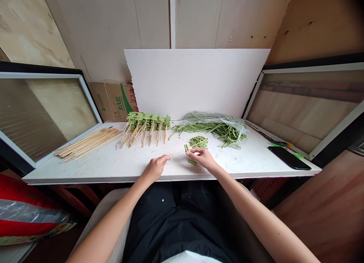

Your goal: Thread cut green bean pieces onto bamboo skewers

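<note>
My left hand [156,167] is closed in a pinch on a thin wooden skewer [176,154] that points right. Opposite it, my right hand [201,158] pinches short cut green bean pieces [186,147] at the skewer's far end. A few more cut pieces [192,162] lie on the table just under the right hand. Behind that hand sits a small heap of cut green beans [198,141]. Finished-looking bean skewers [148,122] are stacked at the back left, their bare sticks toward me. Loose bare skewers [89,143] lie in a bundle farther left.
Long uncut beans in a clear plastic bag [213,126] lie at the back. A black phone [288,158] rests near the right edge. A cardboard box [113,102] and a white board [196,83] stand behind. Framed glass panels flank the white table [113,170].
</note>
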Motion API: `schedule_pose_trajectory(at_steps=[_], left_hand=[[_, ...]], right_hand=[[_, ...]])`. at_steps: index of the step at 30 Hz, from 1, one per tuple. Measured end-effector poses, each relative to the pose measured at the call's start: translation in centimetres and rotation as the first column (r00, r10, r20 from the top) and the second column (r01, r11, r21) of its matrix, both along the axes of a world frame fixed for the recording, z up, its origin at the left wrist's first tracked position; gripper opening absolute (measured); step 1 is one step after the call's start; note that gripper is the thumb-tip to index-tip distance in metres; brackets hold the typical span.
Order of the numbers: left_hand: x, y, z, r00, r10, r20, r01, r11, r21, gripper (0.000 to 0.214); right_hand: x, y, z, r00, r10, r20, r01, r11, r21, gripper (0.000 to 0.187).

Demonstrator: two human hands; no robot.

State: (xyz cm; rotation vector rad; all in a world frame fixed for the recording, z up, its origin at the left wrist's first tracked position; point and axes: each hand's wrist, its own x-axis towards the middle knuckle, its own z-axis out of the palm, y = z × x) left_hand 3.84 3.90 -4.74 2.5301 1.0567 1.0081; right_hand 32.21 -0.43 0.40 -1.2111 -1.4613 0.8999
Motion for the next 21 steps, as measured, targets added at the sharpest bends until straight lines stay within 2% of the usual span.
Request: schedule_pose_trajectory(at_steps=[4,7,13,16,18,21], left_hand=[[0.0,0.0,0.0,1.000,0.015,0.010,-0.015,1.000,0.012,0.031],[0.0,0.1,-0.2,1.000,0.015,0.012,-0.015,1.000,0.012,0.030],[-0.1,0.2,-0.5,1.000,0.017,0.006,-0.017,1.000,-0.007,0.030],[-0.1,0.3,-0.5,1.000,0.017,0.008,-0.017,1.000,-0.006,0.029],[-0.1,0.3,-0.6,1.000,0.017,0.005,-0.017,1.000,0.000,0.029],[-0.1,0.3,-0.6,1.000,0.018,-0.001,-0.018,1.000,0.004,0.029]], right_hand=[[2.6,0.9,0.4,0.994,-0.005,0.108,-0.006,0.995,0.097,0.037],[4.1,1.5,-0.2,0.979,-0.042,0.199,0.016,0.991,0.130,0.032],[4.2,2.0,-1.5,0.972,-0.066,0.226,0.030,0.987,0.158,0.030],[4.1,2.0,-1.3,0.982,-0.117,0.148,0.095,0.984,0.150,0.034],[4.2,2.0,-1.2,0.992,-0.126,0.012,0.125,0.988,0.089,0.042],[4.1,1.9,-1.5,0.970,-0.094,-0.226,0.096,0.995,0.002,0.053]])
